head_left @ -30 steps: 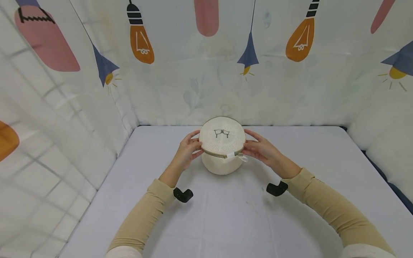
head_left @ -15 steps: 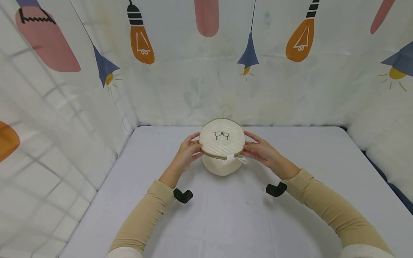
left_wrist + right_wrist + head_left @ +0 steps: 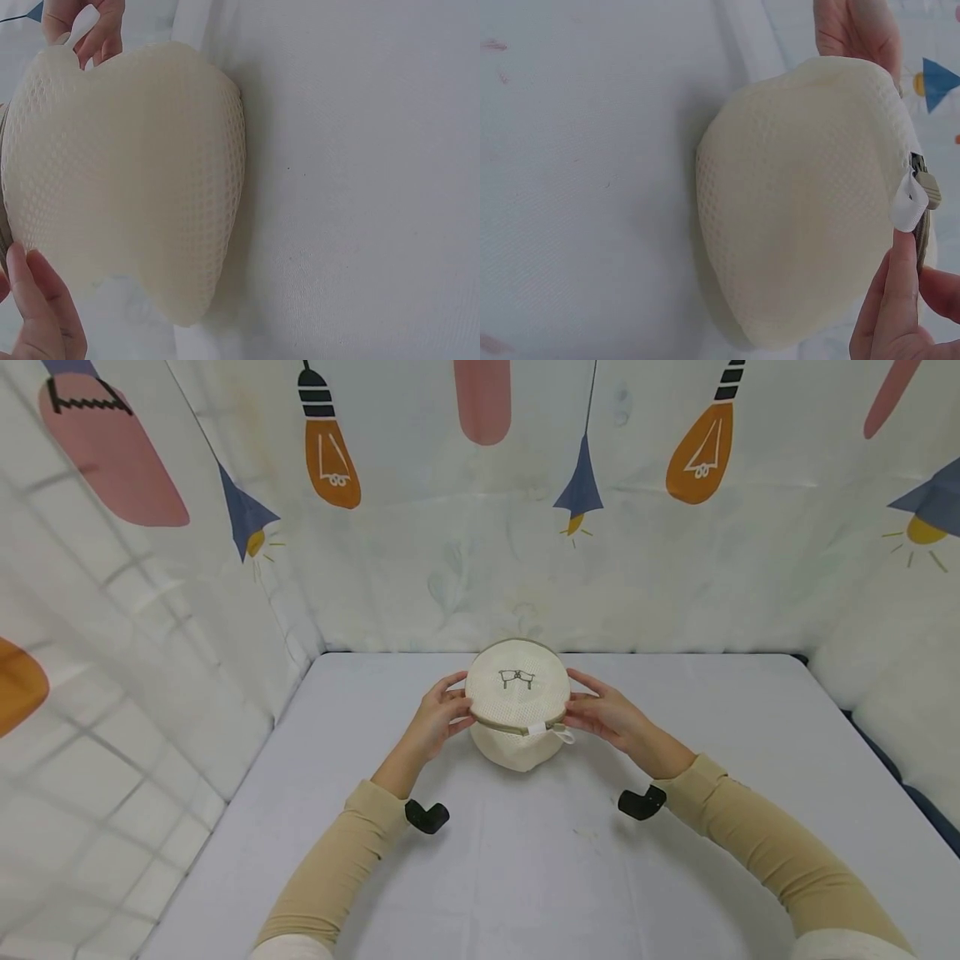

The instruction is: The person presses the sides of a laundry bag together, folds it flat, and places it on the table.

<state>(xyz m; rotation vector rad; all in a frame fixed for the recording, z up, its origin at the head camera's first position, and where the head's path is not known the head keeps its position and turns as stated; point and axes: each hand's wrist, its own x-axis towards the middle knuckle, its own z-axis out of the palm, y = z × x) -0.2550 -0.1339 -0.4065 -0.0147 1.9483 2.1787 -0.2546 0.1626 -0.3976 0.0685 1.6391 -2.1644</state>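
A cream mesh laundry bag (image 3: 517, 681), round and zipped along its rim, stands at the far middle of the table, its top printed with two small animal outlines. My left hand (image 3: 442, 714) pinches the rim on the left between thumb and fingers. On the opposite side my right hand (image 3: 611, 718) pinches the rim near the zip pull. In the right wrist view a white fabric loop (image 3: 910, 204) hangs beside the zip slider (image 3: 928, 190). The soft mesh wall (image 3: 135, 165) sags inward in the left wrist view. The bag's inside is hidden.
A white cloth covers the table (image 3: 525, 877). Behind it hangs a pale curtain (image 3: 480, 560) printed with bulbs and lamps, close to the bag. A black wrist mount (image 3: 426, 817) sits at the left wrist and another black mount (image 3: 642, 802) at the right.
The bag's top has sunk slightly, with both hands lowering a little along with it. Both hands keep their hold on the rim.
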